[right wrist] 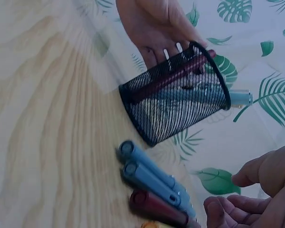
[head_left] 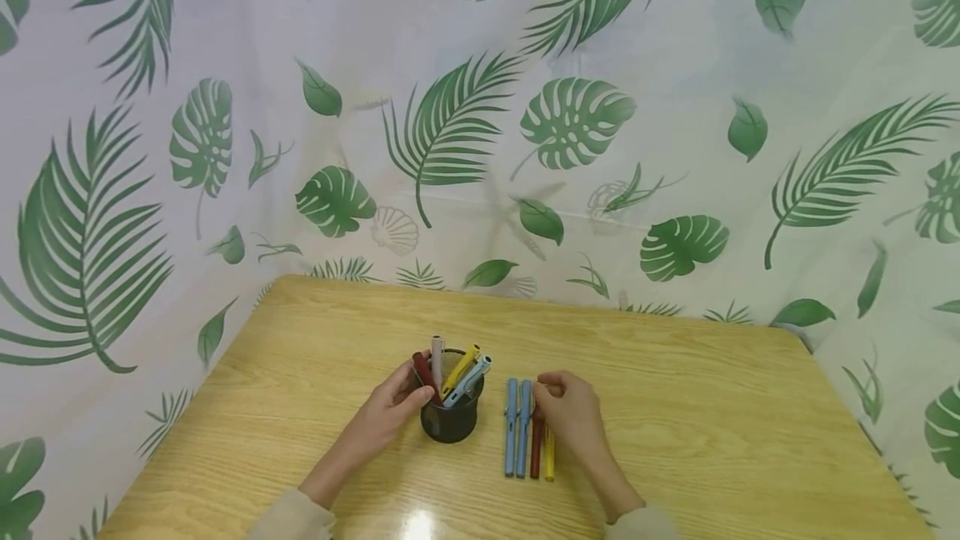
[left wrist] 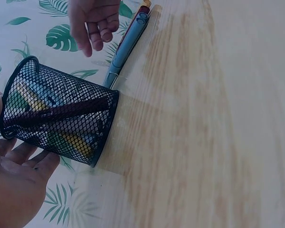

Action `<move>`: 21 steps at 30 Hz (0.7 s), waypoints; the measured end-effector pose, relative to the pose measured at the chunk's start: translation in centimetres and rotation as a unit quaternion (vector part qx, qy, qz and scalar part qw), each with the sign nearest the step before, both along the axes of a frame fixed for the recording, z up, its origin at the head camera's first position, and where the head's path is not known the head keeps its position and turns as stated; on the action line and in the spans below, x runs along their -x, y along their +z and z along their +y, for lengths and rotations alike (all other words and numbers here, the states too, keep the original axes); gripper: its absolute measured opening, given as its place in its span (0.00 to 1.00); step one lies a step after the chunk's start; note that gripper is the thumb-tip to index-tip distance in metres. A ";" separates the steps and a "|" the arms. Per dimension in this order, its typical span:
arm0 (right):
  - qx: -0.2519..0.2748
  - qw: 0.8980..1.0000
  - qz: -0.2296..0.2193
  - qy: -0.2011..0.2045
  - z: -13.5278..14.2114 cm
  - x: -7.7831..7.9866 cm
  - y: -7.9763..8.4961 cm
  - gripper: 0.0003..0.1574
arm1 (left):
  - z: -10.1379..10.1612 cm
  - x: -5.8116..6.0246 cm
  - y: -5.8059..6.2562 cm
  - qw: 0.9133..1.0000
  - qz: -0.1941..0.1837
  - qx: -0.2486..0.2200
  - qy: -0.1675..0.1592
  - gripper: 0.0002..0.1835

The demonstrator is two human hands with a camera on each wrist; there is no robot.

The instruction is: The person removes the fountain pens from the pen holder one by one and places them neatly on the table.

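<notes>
A black mesh pen holder (head_left: pixel 448 425) stands upright on the table. Curled round its left side, my left hand (head_left: pixel 378 419) grips it, thumb near the rim and fingers behind the mesh (left wrist: pixel 61 118). A dark red pen (head_left: pixel 423 370), a pale grey pen (head_left: pixel 437 354), yellow pens and a light blue pen (head_left: pixel 474 375) lean inside it. To its right, two blue pens (head_left: pixel 511 432), a dark red pen (head_left: pixel 536 455) and a yellow pen (head_left: pixel 550 462) lie side by side. Over their far ends hovers my right hand (head_left: pixel 576 415), its loosely bent fingers holding nothing in the wrist views.
The wood-grain table (head_left: pixel 337 340) reaches back to a white cloth backdrop (head_left: pixel 465 248) printed with green leaves. Cloth also hangs along the table's left and right sides. Light glares off the tabletop near the front.
</notes>
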State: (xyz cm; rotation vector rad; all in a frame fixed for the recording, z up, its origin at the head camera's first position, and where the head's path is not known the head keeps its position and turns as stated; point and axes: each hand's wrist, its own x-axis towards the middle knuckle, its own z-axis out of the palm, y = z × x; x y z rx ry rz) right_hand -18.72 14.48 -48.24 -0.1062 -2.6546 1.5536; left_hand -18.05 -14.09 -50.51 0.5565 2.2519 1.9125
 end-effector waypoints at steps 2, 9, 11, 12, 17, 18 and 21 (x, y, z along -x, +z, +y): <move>0.015 1.000 0.004 0.006 -0.6 -0.1 0.4 0.18 | 0.0 0.0 0.0 1.000 0.000 0.001 0.001 0.34; 0.051 0.998 0.021 0.035 -2.4 -0.3 1.5 0.18 | 0.0 0.1 -0.1 1.000 0.002 0.001 0.005 0.34; 0.059 0.997 0.023 0.046 -2.8 -0.3 1.6 0.18 | 0.0 0.1 -0.1 1.000 0.005 0.000 0.003 0.34; 0.063 0.996 0.025 0.051 -3.0 -0.3 1.7 0.17 | 0.0 0.1 -0.1 1.000 0.005 -0.001 0.002 0.34; 0.084 0.993 0.038 0.077 -4.0 -0.3 2.1 0.17 | 0.0 0.2 0.0 1.000 0.006 -0.006 0.000 0.34; 0.090 0.992 0.038 0.081 -4.2 -0.4 2.2 0.17 | 0.0 0.2 0.0 1.000 0.003 -0.008 0.000 0.34; 0.104 0.990 0.034 0.088 -4.7 -0.5 2.6 0.18 | 0.0 0.2 0.0 1.000 0.002 -0.008 0.001 0.34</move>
